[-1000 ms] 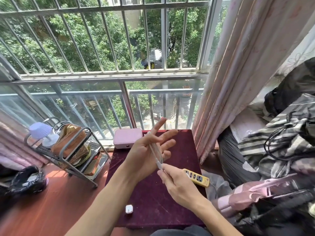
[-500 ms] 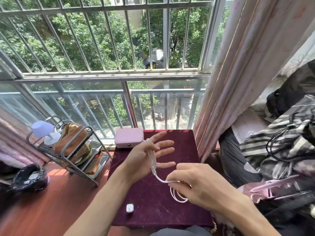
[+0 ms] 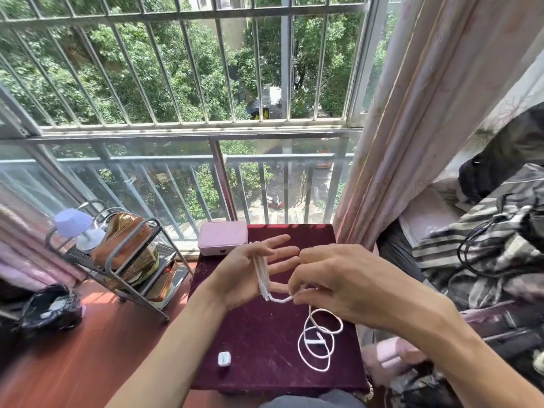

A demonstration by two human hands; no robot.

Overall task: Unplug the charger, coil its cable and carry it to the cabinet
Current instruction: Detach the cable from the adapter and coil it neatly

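The right hand [image 3: 353, 287] hides its own fingertips and the stretch of cable [image 3: 263, 278] passing beneath it. Both forearms [image 3: 164, 357] run off the bottom edge. The black bag [image 3: 51, 310] at far left is blurred, its contents unclear.

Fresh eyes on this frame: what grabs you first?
Centre frame: white cable runs in strands across the open left hand, and the right hand pinches it beside the palm. Below, its slack lies in loose loops on the maroon table, the small white charger alone near the front edge. Window bars against bright trees fill the top half.
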